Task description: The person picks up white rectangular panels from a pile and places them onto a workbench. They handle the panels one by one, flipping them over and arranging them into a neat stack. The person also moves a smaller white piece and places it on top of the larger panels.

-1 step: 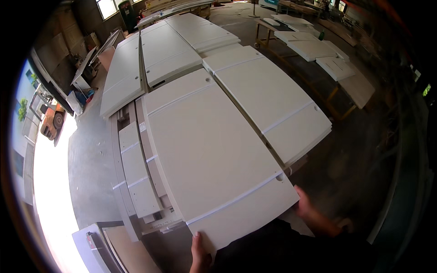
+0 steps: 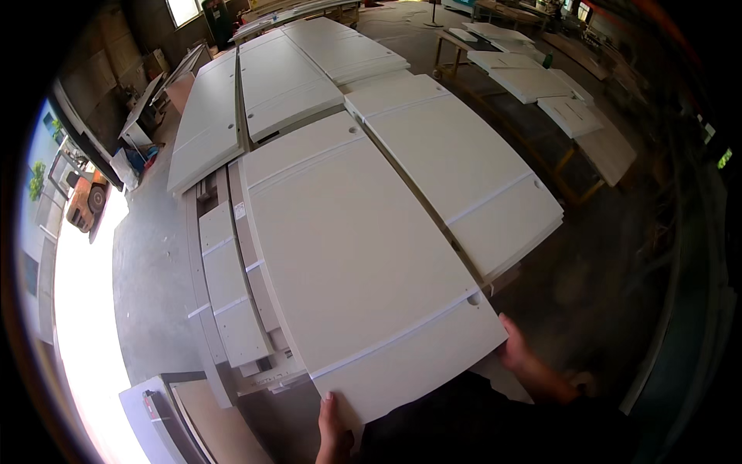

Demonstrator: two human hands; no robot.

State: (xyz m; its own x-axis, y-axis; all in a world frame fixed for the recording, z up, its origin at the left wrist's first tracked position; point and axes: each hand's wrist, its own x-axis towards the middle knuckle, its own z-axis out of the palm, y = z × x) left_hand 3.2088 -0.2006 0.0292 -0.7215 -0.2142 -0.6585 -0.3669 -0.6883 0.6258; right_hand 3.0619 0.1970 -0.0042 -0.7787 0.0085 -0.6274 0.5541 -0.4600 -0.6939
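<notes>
A large white panel bundle (image 2: 355, 240), bound with white straps, lies lengthwise in front of me. My left hand (image 2: 334, 428) grips its near left corner, thumb on the top face and the other fingers hidden beneath. At the near right corner, my right hand (image 2: 516, 346) is closed round the edge, its fingers partly hidden. A round hole (image 2: 474, 298) shows in the panel face close to that corner. Right beside this bundle lies another strapped white panel stack (image 2: 464, 166), a narrow gap between them.
More white panel stacks (image 2: 286, 77) lie beyond, with narrower strapped boards (image 2: 232, 282) along the left. An upright grey-white cabinet-like piece (image 2: 147, 421) stands near left. Farther off are an orange forklift (image 2: 86, 199) by the bright doorway and a bench with boards (image 2: 533, 77).
The view has shifted very slightly, and the near end of the panel bundle sits a touch farther left with my left hand. Both hands keep their grip.
</notes>
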